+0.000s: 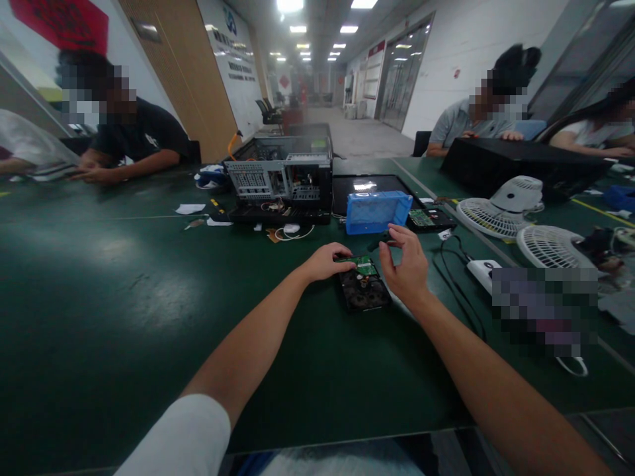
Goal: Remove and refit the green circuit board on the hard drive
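A hard drive [366,291] with a green circuit board at its far end lies on the dark green table in front of me. My left hand [327,262] grips the far left corner of the drive, thumb on top. Close by on the other side, my right hand [407,266] pinches a small dark piece [379,242] above the far right edge of the drive. What this piece is I cannot make out. Just beyond my right hand stands a blue plastic bin [378,213], tipped up on its side.
An opened computer case [278,175] stands at the back, with paper scraps before it. Right of the bin lies another drive with a green board [421,218]. Farther right are a white fan [501,205], a black cable [459,291] and a white power strip [483,272]. Several people sit around the table.
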`<state>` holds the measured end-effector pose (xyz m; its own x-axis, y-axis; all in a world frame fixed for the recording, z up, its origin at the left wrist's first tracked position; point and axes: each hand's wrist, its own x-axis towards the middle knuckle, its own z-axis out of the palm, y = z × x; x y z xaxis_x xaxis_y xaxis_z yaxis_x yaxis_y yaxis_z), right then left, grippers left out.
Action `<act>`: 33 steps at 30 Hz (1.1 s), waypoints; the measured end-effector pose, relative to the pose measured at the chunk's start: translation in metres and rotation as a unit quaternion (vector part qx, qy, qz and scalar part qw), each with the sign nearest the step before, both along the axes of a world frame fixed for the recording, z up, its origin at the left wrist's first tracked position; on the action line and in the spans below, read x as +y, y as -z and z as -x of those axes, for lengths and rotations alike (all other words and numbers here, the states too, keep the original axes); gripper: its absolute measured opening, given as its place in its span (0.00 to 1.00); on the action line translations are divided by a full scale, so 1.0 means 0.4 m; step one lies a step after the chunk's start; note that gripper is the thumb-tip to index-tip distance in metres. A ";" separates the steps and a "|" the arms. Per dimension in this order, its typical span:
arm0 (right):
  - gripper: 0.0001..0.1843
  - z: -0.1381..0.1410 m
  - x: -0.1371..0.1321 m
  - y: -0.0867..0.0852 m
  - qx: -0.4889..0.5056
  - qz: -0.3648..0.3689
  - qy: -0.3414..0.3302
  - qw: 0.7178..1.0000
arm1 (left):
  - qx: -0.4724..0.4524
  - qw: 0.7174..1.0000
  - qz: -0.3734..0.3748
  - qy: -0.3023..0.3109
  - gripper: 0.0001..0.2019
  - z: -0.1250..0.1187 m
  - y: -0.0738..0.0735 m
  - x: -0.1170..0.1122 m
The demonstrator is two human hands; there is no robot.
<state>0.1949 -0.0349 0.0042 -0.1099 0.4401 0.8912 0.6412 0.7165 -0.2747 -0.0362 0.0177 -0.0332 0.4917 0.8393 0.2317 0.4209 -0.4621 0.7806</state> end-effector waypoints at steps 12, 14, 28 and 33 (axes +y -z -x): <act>0.16 -0.001 0.002 0.005 -0.019 -0.019 0.040 0.999 | 0.008 1.000 -0.002 0.002 0.21 0.002 -0.004 -0.003; 0.15 -0.004 0.002 0.004 -0.024 -0.022 0.044 0.999 | 0.010 1.000 0.001 0.001 0.21 0.002 -0.002 -0.002; 0.15 -0.001 0.001 -0.002 -0.022 -0.011 0.051 0.998 | 0.007 1.000 0.007 0.001 0.21 0.002 -0.007 -0.004; 0.13 0.001 -0.002 -0.006 -0.027 -0.020 0.038 0.999 | 0.007 1.000 0.008 0.002 0.22 0.002 -0.007 -0.003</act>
<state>0.1946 -0.0357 0.0067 -0.1254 0.4131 0.9020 0.7078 0.6743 -0.2104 -0.0370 0.0163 -0.0302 0.4975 0.8412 0.2121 0.4305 -0.4516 0.7815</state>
